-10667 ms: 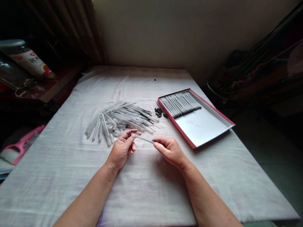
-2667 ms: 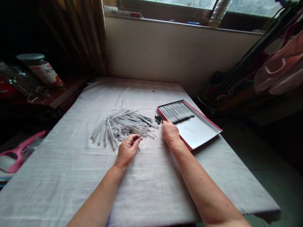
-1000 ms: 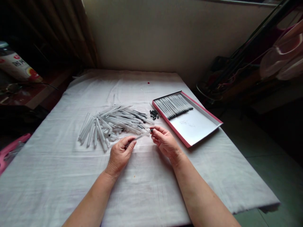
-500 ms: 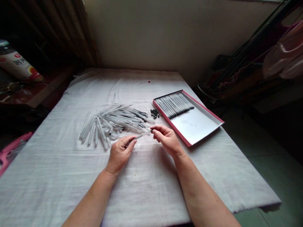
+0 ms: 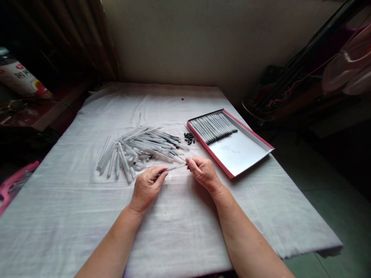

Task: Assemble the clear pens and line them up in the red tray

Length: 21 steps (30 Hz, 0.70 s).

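A slim pen (image 5: 176, 167) stretches between my two hands, low over the front of the table. My left hand (image 5: 147, 187) is closed on one end of it, thumb against the fingers. My right hand (image 5: 204, 172) pinches the other end, where a bit of black shows at the fingertips; the fingers hide most of that end. Just beyond the hands lies a loose pile of clear pen barrels, refills and caps (image 5: 139, 144). Several small black plugs (image 5: 189, 138) sit in a cluster between the pile and a red-edged box lid (image 5: 217, 165).
Pens with black ends (image 5: 216, 125) lie side by side in the back of the lid. A pale cloth (image 5: 72, 216) covers the table. A tiny red piece (image 5: 182, 99) rests toward the back. At far left stands a labelled bottle (image 5: 23, 79).
My right hand has turned, its fingers curling in more around the pen's end, and that end has dipped slightly. My left hand has stayed in place.
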Available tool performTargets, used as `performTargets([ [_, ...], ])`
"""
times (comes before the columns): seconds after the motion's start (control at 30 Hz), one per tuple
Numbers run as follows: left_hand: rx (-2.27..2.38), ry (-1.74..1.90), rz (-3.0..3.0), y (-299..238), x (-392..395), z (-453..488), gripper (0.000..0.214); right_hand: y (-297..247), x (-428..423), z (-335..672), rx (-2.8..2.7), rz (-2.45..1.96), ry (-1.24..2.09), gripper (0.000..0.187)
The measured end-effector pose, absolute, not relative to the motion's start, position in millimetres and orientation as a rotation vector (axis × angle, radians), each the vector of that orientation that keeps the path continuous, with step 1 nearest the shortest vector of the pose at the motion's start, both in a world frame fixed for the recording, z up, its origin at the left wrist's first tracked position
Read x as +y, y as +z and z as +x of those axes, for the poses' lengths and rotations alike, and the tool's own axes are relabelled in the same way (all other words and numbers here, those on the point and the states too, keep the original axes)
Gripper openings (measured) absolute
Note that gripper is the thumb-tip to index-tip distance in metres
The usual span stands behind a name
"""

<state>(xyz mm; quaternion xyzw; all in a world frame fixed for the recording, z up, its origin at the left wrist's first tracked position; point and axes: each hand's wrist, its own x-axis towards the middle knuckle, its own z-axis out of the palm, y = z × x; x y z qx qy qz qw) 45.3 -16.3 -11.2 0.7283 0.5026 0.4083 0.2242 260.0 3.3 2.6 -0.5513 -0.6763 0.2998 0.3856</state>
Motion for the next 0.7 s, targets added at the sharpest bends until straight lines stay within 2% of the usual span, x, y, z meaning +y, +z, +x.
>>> performTargets([
  [0.07,1.394,1.131,2.004,-11,-16,46,0.017,1,3,260,-1.682,-1.393,0.844,0.045],
  [0.17,1.419,1.134,1.983,-10,-16,46,0.017,0,3,259,-1.554,-1.292,1.051,0.032],
  [0.3,1.436,1.122,1.954,-10,-15,46,0.018,3,4,258,-1.394,-1.182,1.240,0.028],
  [0.47,1.489,1.068,1.838,-9,-14,41,0.025,9,6,265,-1.291,-1.162,1.229,0.026],
  [0.7,1.468,1.094,1.574,-6,-10,39,0.029,7,8,270,-1.330,-1.285,1.133,0.038],
])
